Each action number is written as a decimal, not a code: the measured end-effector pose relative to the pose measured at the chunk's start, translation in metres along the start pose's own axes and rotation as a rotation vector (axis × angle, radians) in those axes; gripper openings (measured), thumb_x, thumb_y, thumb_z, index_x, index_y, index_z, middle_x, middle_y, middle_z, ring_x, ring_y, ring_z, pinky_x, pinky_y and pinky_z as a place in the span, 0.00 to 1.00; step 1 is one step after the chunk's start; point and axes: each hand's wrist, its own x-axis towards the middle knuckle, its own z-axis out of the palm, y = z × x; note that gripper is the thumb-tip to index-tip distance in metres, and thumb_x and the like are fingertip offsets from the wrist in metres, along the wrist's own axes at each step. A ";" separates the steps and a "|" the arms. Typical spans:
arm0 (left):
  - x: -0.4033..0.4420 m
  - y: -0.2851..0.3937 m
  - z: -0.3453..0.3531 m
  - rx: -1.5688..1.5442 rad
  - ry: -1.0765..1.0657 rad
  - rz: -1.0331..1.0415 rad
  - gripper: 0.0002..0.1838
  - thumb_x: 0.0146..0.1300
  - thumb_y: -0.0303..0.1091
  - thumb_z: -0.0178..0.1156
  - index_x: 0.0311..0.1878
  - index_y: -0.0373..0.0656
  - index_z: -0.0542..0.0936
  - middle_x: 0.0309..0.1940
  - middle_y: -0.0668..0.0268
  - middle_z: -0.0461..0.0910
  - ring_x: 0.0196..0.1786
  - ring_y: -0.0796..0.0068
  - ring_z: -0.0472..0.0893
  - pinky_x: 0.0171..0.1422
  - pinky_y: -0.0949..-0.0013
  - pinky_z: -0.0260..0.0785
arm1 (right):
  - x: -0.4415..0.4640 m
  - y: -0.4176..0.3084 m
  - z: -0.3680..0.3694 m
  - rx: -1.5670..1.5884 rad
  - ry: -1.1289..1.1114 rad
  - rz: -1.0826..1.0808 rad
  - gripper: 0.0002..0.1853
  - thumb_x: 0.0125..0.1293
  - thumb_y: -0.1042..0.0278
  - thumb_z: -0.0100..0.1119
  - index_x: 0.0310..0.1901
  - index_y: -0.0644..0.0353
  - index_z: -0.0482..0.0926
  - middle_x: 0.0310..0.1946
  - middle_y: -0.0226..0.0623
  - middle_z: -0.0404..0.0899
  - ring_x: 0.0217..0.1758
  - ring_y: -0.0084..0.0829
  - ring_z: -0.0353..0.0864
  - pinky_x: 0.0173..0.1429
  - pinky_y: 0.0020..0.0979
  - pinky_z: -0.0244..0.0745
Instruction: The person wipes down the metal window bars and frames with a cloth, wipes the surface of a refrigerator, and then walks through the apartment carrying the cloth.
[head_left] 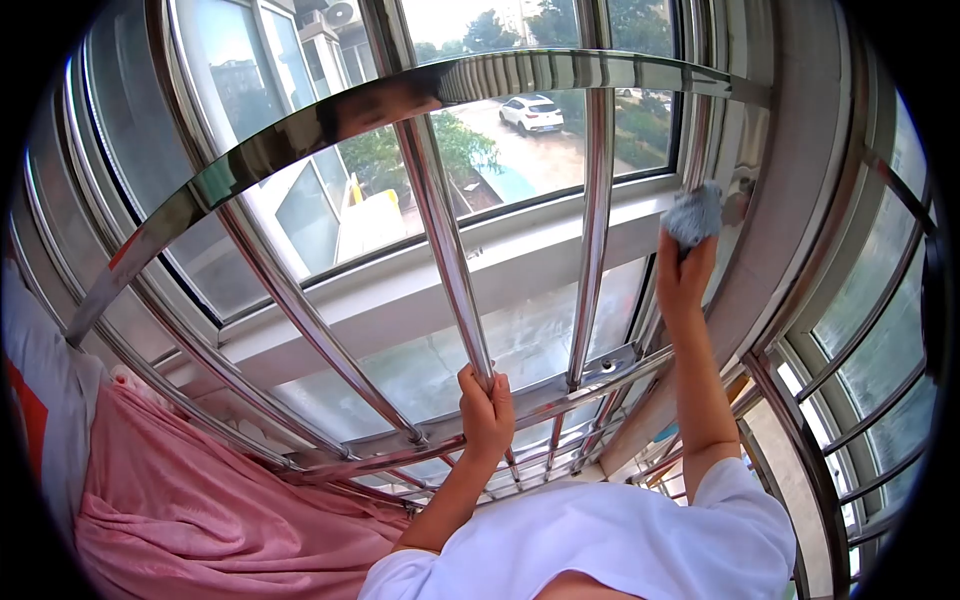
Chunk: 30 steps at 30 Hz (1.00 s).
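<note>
My left hand (487,412) is closed around the lower end of a shiny upright metal bar (455,270), just above the bottom rail. At the upper right my right hand (686,268) is raised and grips a bunched blue-grey cloth (692,215). The cloth lies at the rightmost upright bar (704,140), beside the wall; whether it wraps fully round the bar I cannot tell. A flat curved metal crossbar (540,68) runs across the bars above both hands. Behind the bars stands a white-framed window (560,235).
A pink cloth (230,510) is draped at the lower left, next to white and red fabric (40,370). To the right, a pale wall post (770,230) separates this grille from another barred window (870,320). Outside, a white car (531,114) is parked.
</note>
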 end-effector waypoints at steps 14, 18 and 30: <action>-0.001 0.006 0.008 -0.246 0.041 -0.099 0.12 0.73 0.33 0.47 0.51 0.37 0.61 0.25 0.69 0.66 0.19 0.83 0.68 0.22 0.76 0.66 | -0.017 -0.008 -0.021 0.314 -0.241 0.514 0.08 0.63 0.69 0.64 0.37 0.64 0.78 0.29 0.28 0.78 0.31 0.17 0.74 0.37 0.22 0.70; -0.001 0.007 0.011 -0.254 0.049 -0.087 0.12 0.74 0.34 0.46 0.52 0.39 0.59 0.26 0.68 0.66 0.20 0.84 0.66 0.22 0.76 0.67 | -0.089 -0.001 -0.040 0.118 -0.304 0.399 0.11 0.58 0.68 0.63 0.41 0.63 0.80 0.40 0.43 0.80 0.43 0.39 0.79 0.48 0.37 0.71; 0.000 0.014 0.016 -0.221 0.098 -0.092 0.11 0.74 0.35 0.44 0.52 0.41 0.58 0.27 0.68 0.65 0.21 0.84 0.65 0.21 0.76 0.69 | -0.140 0.035 -0.088 -0.199 -0.476 0.197 0.22 0.46 0.74 0.58 0.47 0.67 0.73 0.55 0.50 0.71 0.59 0.57 0.67 0.67 0.56 0.59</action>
